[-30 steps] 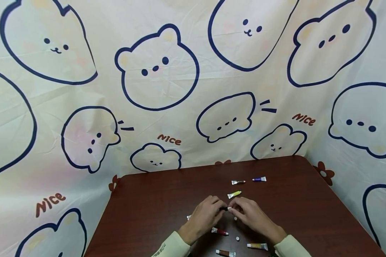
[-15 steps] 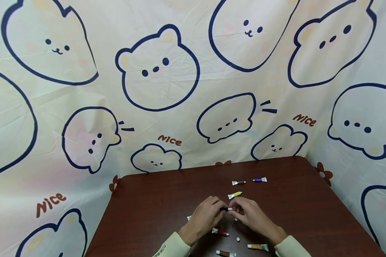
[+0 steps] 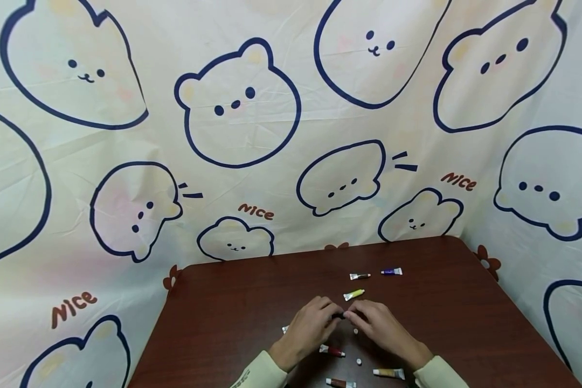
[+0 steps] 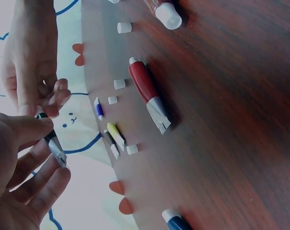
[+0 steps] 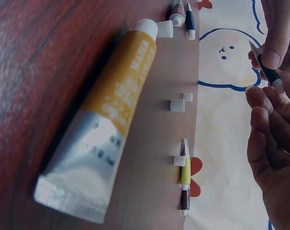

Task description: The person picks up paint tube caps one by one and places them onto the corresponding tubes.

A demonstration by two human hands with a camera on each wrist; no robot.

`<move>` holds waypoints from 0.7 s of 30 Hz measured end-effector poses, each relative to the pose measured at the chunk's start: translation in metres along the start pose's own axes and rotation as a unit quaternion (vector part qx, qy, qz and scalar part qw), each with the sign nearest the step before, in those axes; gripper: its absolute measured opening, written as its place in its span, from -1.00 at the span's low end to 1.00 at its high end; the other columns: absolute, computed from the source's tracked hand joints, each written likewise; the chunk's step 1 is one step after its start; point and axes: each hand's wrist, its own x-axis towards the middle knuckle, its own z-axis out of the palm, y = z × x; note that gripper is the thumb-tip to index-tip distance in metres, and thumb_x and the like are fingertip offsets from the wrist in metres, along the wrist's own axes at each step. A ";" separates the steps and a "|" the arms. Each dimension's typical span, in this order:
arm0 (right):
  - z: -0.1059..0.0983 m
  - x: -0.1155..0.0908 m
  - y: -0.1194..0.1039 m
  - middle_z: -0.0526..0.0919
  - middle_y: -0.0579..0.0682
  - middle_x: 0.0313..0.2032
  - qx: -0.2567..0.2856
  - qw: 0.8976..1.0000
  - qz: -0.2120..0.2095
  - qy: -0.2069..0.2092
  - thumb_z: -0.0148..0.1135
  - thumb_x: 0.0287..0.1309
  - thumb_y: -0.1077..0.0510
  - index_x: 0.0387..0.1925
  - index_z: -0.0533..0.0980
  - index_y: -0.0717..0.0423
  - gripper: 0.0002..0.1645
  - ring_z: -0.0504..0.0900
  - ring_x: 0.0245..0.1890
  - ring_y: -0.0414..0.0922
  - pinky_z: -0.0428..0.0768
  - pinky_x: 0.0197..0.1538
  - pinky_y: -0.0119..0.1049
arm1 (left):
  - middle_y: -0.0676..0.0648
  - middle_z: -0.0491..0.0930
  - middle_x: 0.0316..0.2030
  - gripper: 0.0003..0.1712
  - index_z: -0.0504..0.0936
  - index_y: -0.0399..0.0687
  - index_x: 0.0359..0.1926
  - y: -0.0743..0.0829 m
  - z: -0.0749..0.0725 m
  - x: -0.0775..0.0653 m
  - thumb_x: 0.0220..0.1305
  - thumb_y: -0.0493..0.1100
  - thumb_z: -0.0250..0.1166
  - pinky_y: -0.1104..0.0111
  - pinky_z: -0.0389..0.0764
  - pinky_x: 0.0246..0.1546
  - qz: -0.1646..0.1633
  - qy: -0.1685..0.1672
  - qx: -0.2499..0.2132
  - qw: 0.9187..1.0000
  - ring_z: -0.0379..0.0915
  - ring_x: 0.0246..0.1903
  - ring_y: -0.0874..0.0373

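A small paint tube with a dark body and silver tail (image 4: 53, 140) hangs between both hands above the table. My left hand (image 3: 307, 326) pinches its dark body between thumb and fingers, with the silver tail pointing back toward the palm. From the other side, my right hand (image 3: 385, 326) pinches the white cap (image 5: 278, 85) at the tube's front end. The fingertips of the two hands nearly meet in the head view and hide most of the tube there. Beneath the left hand lies a red paint tube (image 3: 332, 351), shown whole in the left wrist view.
An ochre paint tube (image 3: 389, 373) and a brown one (image 3: 340, 383) lie near the front of the table (image 3: 242, 302). Yellow (image 3: 354, 295), blue (image 3: 391, 272) and dark (image 3: 360, 276) tubes lie farther back. Several loose white caps (image 3: 359, 361) are scattered about. Printed cloth (image 3: 291, 134) hangs behind.
The right fingertips have moved slightly in toward the left hand, covering the white cap visible between the hands before. The left hand and the tubes on the table stay put.
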 end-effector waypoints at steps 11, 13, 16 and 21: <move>0.001 -0.003 0.003 0.65 -0.30 -0.20 0.012 1.000 -0.028 0.002 0.49 0.40 0.14 0.01 0.63 -0.15 -0.75 0.56 -0.33 -0.47 0.65 -0.31 -0.43 | 0.16 0.73 -0.09 -0.81 0.78 0.11 0.02 -0.001 0.001 -0.001 0.44 -0.12 0.52 0.60 0.58 -0.16 -0.001 0.002 -0.001 1.000 0.58 -0.16 0.34; 0.001 -0.003 0.004 0.64 -0.32 -0.24 0.005 1.000 -0.021 0.001 0.48 0.41 0.17 -0.03 0.63 -0.17 -0.77 0.53 -0.34 -0.48 0.63 -0.32 -0.44 | 0.16 0.73 -0.09 -0.81 0.78 0.10 0.02 -0.001 0.001 -0.001 0.44 -0.13 0.52 0.59 0.59 -0.15 -0.001 0.001 -0.002 1.000 0.58 -0.15 0.34; 0.001 -0.002 0.003 0.63 -0.34 -0.26 0.000 1.000 -0.010 0.000 0.45 0.44 0.13 -0.06 0.64 -0.17 -0.84 0.51 -0.35 -0.48 0.60 -0.33 -0.44 | 0.15 0.73 -0.09 -0.81 0.78 0.10 0.02 0.000 0.000 0.000 0.43 -0.14 0.52 0.58 0.60 -0.15 -0.001 0.003 -0.004 1.000 0.59 -0.15 0.33; 0.000 -0.002 0.002 0.66 -0.34 -0.27 0.003 1.000 0.000 0.000 0.37 0.52 -0.04 -0.14 0.67 -0.16 -0.91 0.51 -0.37 -0.47 0.59 -0.32 -0.42 | 0.16 0.73 -0.09 -0.81 0.78 0.10 0.01 0.002 -0.002 0.000 0.43 -0.13 0.52 0.57 0.61 -0.15 -0.001 0.005 -0.003 1.000 0.59 -0.15 0.33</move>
